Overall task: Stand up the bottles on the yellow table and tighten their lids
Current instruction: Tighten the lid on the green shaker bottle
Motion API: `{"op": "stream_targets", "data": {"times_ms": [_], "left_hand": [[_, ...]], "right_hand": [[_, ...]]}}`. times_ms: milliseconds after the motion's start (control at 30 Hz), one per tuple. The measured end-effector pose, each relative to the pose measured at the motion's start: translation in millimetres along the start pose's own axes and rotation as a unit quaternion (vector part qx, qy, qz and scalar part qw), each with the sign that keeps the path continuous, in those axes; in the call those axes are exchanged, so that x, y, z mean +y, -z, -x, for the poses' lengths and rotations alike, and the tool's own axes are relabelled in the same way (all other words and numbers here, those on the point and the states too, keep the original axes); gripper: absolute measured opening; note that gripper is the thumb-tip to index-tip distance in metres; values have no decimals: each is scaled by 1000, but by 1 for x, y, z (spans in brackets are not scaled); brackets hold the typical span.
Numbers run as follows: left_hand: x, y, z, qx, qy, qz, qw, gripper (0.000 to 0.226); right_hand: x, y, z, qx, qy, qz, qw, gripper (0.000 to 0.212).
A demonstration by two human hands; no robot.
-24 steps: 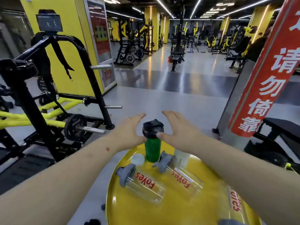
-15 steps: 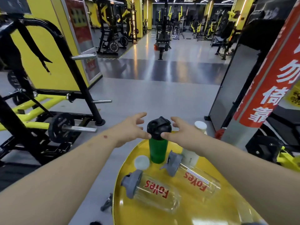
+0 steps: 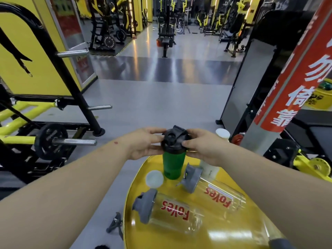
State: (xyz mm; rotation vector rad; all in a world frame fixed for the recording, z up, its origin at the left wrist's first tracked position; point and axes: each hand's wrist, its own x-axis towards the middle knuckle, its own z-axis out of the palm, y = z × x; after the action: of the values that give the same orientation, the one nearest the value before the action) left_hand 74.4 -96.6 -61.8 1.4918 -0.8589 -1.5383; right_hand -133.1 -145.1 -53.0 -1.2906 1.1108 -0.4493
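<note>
Green bottle (image 3: 173, 165) stands upright at the 12 o'clock edge of the yellow table (image 3: 224, 229), its black lid (image 3: 175, 140) clasped from both sides: left hand (image 3: 144, 143) at 9 o'clock of the lid, right hand (image 3: 202, 145) at 3 o'clock, fingers of both pressed on the lid's rim. Two clear bottles with grey lids lie on their sides, one (image 3: 172, 215) at 6 o'clock of the green bottle, the other (image 3: 215, 192) at 4 o'clock. A white cap (image 3: 154, 179) lies flat at 7 o'clock, just beside the green base. A white bottle (image 3: 210, 169) stands behind the right wrist, mostly hidden
</note>
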Motion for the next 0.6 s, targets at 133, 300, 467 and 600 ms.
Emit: {"op": "stream_targets", "data": {"times_ms": [133, 300, 467, 600], "left_hand": [[-2, -4, 2, 25, 4, 25, 999, 29], [-1, -15, 5, 49, 5, 52, 997, 35], [-3, -20, 5, 73, 6, 64, 995, 51], [-4, -20, 5, 90, 11, 76, 993, 53]], "right_hand": [[1, 1, -3, -12, 7, -6, 1000, 30], [4, -1, -6, -23, 43, 4, 999, 49], [3, 5, -10, -31, 42, 27, 998, 26], [5, 11, -10, -37, 41, 19, 998, 36]]}}
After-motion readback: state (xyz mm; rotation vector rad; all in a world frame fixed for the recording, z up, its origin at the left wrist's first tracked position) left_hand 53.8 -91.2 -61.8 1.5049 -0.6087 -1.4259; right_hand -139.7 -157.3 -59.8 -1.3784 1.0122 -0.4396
